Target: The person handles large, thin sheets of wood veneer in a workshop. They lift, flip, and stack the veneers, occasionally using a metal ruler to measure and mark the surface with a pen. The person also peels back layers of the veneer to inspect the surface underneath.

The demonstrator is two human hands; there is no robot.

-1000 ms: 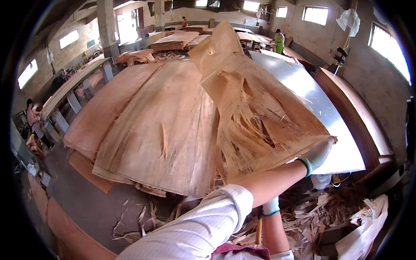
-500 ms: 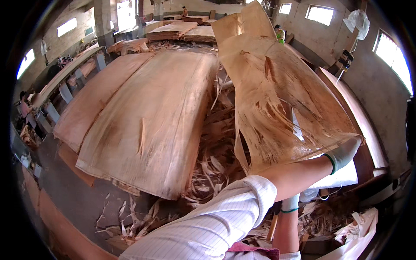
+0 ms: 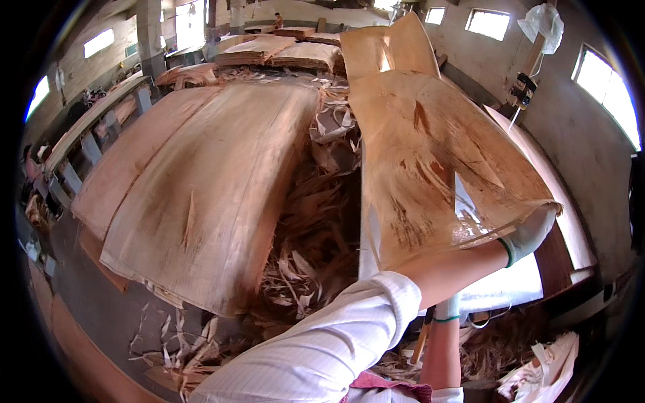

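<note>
My left hand (image 3: 534,232), in a pale glove with a green cuff, reaches across to the right and is closed on the near right corner of a thin brown wood veneer sheet (image 3: 403,141). The sheet has torn holes and dark splits, and its far end stands raised and bent. Beneath it a white, shiny surface (image 3: 504,285) shows at the near edge and through a hole. Under my left forearm is my right hand (image 3: 447,307), gloved too, its fingers hidden. A wooden handle (image 3: 421,342) sits beside its wrist; whether I hold it cannot be seen.
A stack of veneer sheets (image 3: 215,181) stands to the left. Veneer scraps (image 3: 302,221) fill the gap between the stacks, with more scraps (image 3: 181,349) on the floor. Further stacks (image 3: 252,50) and a person (image 3: 278,21) are at the back. A long bench (image 3: 94,124) runs along the left.
The view has shifted a little. The veneer sheet has settled flatter at its left side, and more of the white surface shows there. My left hand keeps its hold on the corner.
</note>
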